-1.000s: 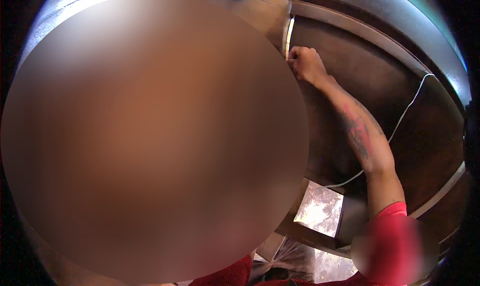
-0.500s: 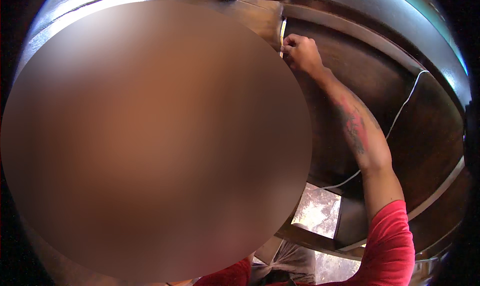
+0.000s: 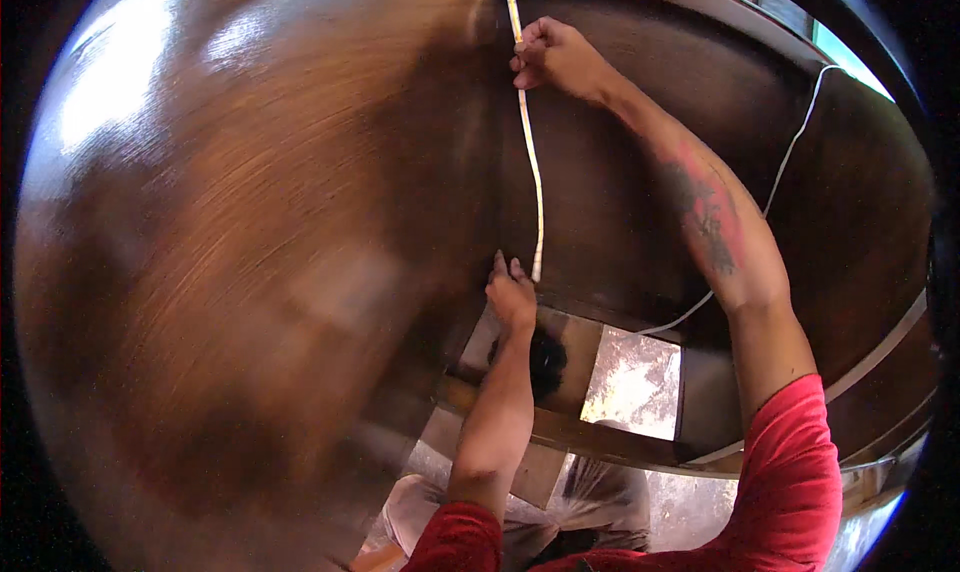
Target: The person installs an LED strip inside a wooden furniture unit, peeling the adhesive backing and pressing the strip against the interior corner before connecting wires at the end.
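Note:
A slim white strip (image 3: 530, 142) with yellow patches runs down the inside of a dark brown wooden cabinet, near the corner between two panels. Near its top, my right hand (image 3: 550, 57) pinches it between thumb and fingers. Its lower end hangs just above and right of my left hand (image 3: 512, 294), whose fingers are apart and pointing up at the panel; whether they touch the wood I cannot tell.
A broad glossy panel (image 3: 250, 222) fills the left side. A white cable (image 3: 795, 137) drapes down the right panel. Below are a square opening (image 3: 630, 382), a wooden rail (image 3: 610, 442), a dark round shape (image 3: 548, 357) and my legs. A curved rim arches at upper right.
My right hand sits higher and further left in view, still at the strip. The view has shifted. The left panel and my left hand, obscured by blur earlier, now show.

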Action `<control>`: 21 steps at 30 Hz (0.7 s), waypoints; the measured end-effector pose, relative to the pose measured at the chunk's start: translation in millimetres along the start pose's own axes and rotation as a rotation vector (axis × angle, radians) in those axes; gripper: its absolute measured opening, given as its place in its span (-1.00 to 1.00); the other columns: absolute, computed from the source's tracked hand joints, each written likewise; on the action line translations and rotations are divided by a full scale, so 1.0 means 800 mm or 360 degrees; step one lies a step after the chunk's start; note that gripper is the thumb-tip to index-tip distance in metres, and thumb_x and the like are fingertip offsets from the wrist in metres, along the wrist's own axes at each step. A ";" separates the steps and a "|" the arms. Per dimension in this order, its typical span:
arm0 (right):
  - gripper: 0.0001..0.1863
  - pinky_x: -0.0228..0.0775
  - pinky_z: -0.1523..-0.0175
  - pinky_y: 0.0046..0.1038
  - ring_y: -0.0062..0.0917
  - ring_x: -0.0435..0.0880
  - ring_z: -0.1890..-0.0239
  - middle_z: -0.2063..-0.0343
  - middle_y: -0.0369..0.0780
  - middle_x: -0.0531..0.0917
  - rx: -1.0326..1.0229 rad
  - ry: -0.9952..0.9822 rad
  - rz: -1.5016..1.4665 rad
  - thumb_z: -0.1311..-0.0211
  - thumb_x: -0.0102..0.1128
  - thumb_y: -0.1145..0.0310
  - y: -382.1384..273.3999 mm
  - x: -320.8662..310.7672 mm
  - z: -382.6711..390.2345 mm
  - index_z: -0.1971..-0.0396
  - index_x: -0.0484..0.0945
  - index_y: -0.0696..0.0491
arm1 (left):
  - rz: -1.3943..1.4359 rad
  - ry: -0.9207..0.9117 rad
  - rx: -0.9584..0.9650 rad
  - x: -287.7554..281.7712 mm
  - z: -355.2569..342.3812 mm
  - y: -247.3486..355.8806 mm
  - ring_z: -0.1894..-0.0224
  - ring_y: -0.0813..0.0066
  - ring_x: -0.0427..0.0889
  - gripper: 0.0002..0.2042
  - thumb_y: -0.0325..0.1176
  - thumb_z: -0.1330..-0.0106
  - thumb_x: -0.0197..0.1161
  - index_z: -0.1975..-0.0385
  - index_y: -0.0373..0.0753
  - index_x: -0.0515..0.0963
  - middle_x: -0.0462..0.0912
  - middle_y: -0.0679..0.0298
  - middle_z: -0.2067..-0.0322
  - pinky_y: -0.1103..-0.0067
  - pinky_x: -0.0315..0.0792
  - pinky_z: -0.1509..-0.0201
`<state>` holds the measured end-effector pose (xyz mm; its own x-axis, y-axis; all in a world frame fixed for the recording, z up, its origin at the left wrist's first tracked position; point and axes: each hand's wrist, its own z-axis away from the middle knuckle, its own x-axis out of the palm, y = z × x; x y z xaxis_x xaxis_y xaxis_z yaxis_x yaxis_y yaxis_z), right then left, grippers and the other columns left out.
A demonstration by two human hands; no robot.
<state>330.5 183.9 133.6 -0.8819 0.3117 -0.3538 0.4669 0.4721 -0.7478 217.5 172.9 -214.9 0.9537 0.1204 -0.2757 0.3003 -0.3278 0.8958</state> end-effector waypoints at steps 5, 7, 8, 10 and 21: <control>-0.84 0.58 0.14 -0.43 -0.51 0.64 0.35 0.31 -0.19 0.59 -0.0036 0.0063 -0.0043 -0.40 0.10 0.40 0.001 0.007 -0.002 0.17 0.38 0.15 | 0.0136 -0.0088 0.0232 0.016 -0.011 -0.019 0.14 -0.08 0.64 -0.61 -0.46 -0.26 0.23 -0.11 -0.30 0.52 0.66 -0.08 0.24 0.22 0.50 0.00; -0.82 0.58 0.15 -0.44 -0.52 0.63 0.36 0.32 -0.19 0.59 -0.0063 0.0089 -0.0044 -0.39 0.11 0.39 0.003 0.019 0.001 0.16 0.39 0.15 | 0.0149 -0.0172 0.0066 0.010 -0.016 -0.029 0.15 -0.07 0.65 -0.59 -0.51 -0.22 0.25 -0.11 -0.30 0.52 0.67 -0.07 0.24 0.23 0.50 -0.01; -0.81 0.57 0.15 -0.44 -0.52 0.63 0.37 0.33 -0.20 0.58 -0.0099 0.0110 -0.0037 -0.38 0.12 0.37 0.003 0.025 0.002 0.15 0.39 0.16 | 0.0176 -0.0174 0.0094 0.006 -0.018 -0.034 0.16 -0.07 0.65 -0.60 -0.50 -0.21 0.26 -0.09 -0.30 0.53 0.67 -0.07 0.25 0.23 0.50 -0.01; -0.77 0.58 0.14 -0.44 -0.56 0.60 0.40 0.37 -0.23 0.56 -0.0105 0.0109 -0.0012 -0.35 0.15 0.35 0.002 0.022 0.003 0.14 0.40 0.16 | 0.0217 -0.0193 0.0124 0.012 -0.015 -0.031 0.16 -0.07 0.65 -0.60 -0.50 -0.20 0.28 -0.08 -0.29 0.53 0.67 -0.06 0.25 0.23 0.49 -0.02; -0.78 0.59 0.21 -0.46 -0.61 0.60 0.47 0.44 -0.29 0.55 -0.0079 0.0135 -0.0030 -0.30 0.22 0.35 0.008 0.016 -0.001 0.20 0.44 0.15 | 0.0217 -0.0153 -0.0005 0.007 -0.027 -0.017 0.23 -0.08 0.69 -0.79 -0.33 -0.36 0.21 0.15 -0.31 0.62 0.69 -0.11 0.37 0.23 0.54 0.13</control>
<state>322.2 191.9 124.6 -0.8827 0.3703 -0.2895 0.4549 0.5182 -0.7242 218.3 198.4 -220.8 0.9829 -0.0150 -0.1835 0.1682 -0.3322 0.9281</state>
